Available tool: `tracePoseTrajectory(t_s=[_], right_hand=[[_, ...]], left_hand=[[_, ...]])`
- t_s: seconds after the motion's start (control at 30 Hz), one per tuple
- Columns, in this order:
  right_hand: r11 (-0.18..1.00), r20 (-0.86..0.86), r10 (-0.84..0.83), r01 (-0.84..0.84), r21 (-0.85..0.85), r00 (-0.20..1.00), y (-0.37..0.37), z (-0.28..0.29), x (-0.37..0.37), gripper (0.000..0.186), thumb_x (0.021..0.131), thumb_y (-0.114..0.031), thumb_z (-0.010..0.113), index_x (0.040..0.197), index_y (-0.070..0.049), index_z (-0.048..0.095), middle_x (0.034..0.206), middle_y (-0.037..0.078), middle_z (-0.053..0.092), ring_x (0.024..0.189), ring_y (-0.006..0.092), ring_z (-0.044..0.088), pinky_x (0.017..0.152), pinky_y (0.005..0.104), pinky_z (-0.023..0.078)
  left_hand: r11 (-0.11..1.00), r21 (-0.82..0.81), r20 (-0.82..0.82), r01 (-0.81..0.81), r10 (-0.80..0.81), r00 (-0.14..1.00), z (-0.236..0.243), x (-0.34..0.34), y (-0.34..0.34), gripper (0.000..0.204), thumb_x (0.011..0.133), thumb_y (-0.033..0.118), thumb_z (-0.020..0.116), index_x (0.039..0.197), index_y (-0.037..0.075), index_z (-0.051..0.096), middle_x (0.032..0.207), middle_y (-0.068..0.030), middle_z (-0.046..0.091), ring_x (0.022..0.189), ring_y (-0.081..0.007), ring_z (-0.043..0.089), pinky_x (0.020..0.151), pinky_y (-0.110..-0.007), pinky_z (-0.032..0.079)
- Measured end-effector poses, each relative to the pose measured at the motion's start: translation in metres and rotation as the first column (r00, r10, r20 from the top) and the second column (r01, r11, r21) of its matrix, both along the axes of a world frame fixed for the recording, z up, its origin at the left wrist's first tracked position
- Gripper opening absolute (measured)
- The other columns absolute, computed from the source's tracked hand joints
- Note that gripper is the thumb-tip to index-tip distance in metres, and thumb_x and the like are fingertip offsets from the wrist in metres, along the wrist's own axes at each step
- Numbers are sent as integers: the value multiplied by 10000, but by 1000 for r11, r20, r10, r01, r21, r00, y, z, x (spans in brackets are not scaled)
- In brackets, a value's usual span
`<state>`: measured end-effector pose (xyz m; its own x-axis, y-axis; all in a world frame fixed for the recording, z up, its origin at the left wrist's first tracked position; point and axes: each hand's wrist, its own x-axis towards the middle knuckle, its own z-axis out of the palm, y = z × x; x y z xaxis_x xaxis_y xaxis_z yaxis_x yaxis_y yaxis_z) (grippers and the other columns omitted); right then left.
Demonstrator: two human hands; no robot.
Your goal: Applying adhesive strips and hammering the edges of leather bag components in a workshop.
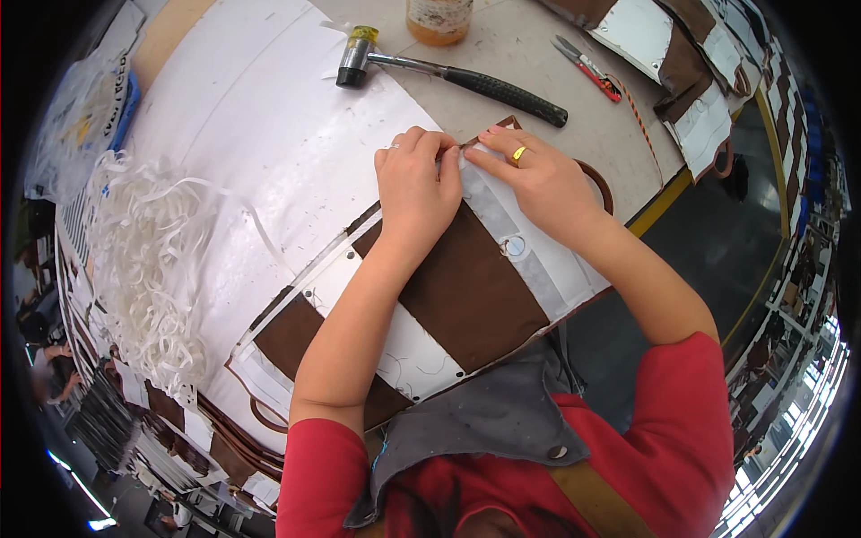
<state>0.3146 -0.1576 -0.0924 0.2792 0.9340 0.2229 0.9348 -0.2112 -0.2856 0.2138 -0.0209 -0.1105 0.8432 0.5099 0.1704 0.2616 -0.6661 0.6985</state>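
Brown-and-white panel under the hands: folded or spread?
Spread: the panel lies flat, brown and white blocks showing side by side.

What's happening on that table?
A person in a red top has the left hand and right hand close together, fingers on the far edge of a brown-and-white striped panel. A loose heap of white tape lies to the left. Beyond the hands, a hammer and red-handled snips lie unused.

Black-handled hammer (457, 77) near jar (439, 20); red-handled snips (592, 72) beside striped cord (640, 124); clear plastic bag (76, 121) at far left.
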Motion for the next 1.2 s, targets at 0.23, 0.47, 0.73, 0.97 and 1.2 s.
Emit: tracePoseTrajectory(t_s=[0.23, 0.47, 0.73, 0.97, 1.2], right_hand=[[1000, 60, 17, -17, -7, 998, 1, 3, 1, 382, 728, -1, 527, 1078, -123, 621, 1076, 44, 601, 1048, 219, 561, 824, 309, 488], [986, -219, -131, 106, -126, 967, 3, 11, 3, 359, 777, 41, 474, 1097, -81, 578, 1056, 71, 611, 1029, 234, 571, 821, 318, 486], [996, 115, 54, -45, -80, 992, 7, 8, 3, 352, 738, 27, 511, 1070, -66, 581, 1057, 65, 593, 1021, 243, 561, 810, 337, 481], [999, 31, 3, -4, 39, 1000, 9, 12, 13, 223, 740, -4, 503, 950, -36, 573, 1009, 76, 576, 986, 254, 544, 812, 349, 460], [1000, -267, 2, -8, -22, 964, 4, 6, -3, 272, 768, 28, 496, 1007, -73, 579, 1126, 97, 558, 1020, 279, 550, 821, 352, 477]], left_hand=[[988, -73, 101, 137, -129, 986, -1, -7, 13, 92, 770, 33, 586, 839, 64, 638, 778, -57, 564, 760, -226, 541, 710, -336, 357], [952, 113, 138, 284, -298, 945, -4, -9, 19, 169, 743, -29, 582, 877, 56, 640, 802, -52, 576, 746, -225, 529, 699, -316, 380], [788, 510, 8, 345, -405, 914, 0, -7, 14, 150, 674, 43, 556, 823, 52, 576, 780, -33, 500, 725, -188, 499, 678, -294, 396], [785, 518, -75, 340, -354, 932, 4, -9, 9, 104, 680, 50, 562, 780, 51, 531, 798, -59, 486, 722, -204, 496, 622, -305, 403], [991, -104, -11, 84, -86, 996, 7, -22, 13, 81, 782, 67, 566, 828, 3, 548, 814, -135, 540, 765, -308, 538, 692, -378, 443]])
